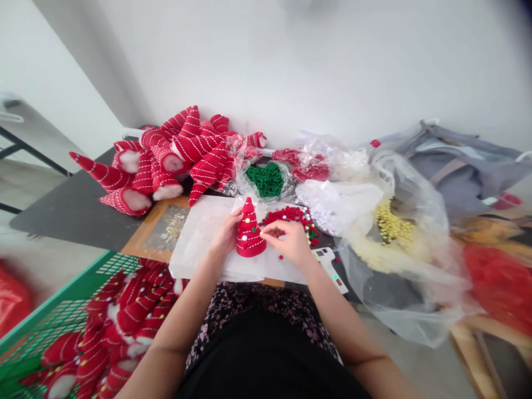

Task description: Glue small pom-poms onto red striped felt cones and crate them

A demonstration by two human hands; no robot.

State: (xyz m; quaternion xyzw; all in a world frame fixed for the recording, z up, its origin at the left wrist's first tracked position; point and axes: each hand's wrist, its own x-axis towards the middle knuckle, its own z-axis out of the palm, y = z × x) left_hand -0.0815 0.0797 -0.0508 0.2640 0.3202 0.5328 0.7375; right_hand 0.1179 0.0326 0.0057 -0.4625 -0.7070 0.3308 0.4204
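A red cone-shaped hat (250, 244) with white stitched lines stands upright over white paper (197, 244). Several small white, yellow and green pompoms dot its side. My left hand (226, 233) is closed around the cone's left side. At its lower right edge, my right hand (286, 238) pinches a tiny yellow pompom (262, 234), which is touching or very near the cone. Behind my right hand lies a pile of mixed pompoms (286, 213), mostly red. A white glue gun (332, 271) with a green light rests to the right of that hand.
Stuffed red striped cones (195, 141) are heaped at the back left. Bags of green pompoms (266, 178), white pompoms (322, 213) and yellow pompoms (393, 224) stand behind and right. Below left, a green basket (54, 305) holds more decorated cones.
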